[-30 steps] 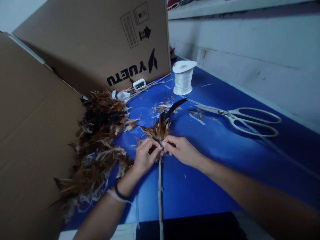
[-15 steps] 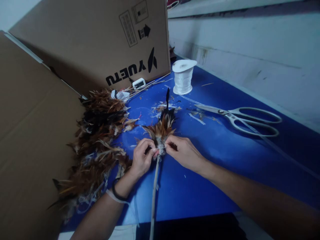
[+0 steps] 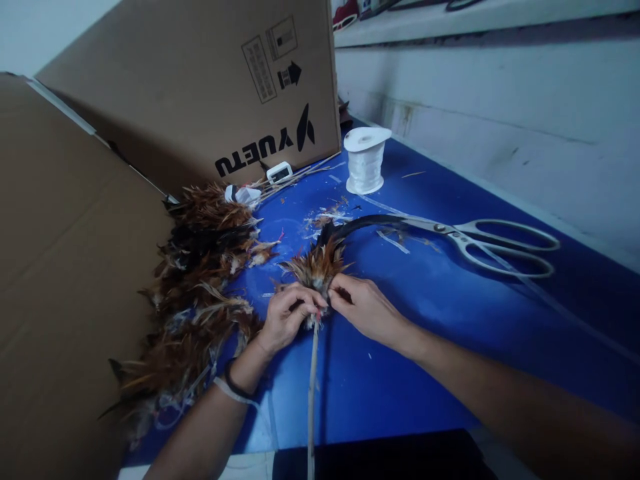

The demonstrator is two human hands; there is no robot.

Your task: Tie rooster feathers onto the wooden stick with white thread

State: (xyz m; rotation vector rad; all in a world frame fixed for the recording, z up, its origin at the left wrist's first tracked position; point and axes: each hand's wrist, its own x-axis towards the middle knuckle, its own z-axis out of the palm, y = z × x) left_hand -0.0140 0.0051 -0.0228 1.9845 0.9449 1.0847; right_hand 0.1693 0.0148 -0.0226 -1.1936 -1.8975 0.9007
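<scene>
A thin stick (image 3: 312,393) runs from the bottom edge up to a tuft of brown and black feathers (image 3: 317,265) at its tip. My left hand (image 3: 287,318) pinches the base of the tuft from the left. From the right, my right hand (image 3: 364,306) pinches the same spot, fingertips almost touching the left ones. One long black feather (image 3: 370,221) curves away from the tuft to the right, over the blue table (image 3: 425,313).
A heap of brown and black feathers (image 3: 200,280) lies left of my hands against a cardboard flap (image 3: 65,267). A cardboard box (image 3: 200,87) stands behind. A white thread spool (image 3: 366,160) and large scissors (image 3: 490,237) lie at the back right. Feather scraps (image 3: 330,215) litter the table.
The stick and tuft have turned between my fingers: the long black feather pointed straight up half a second ago and now sweeps to the right. Both hands stay at the tuft's base.
</scene>
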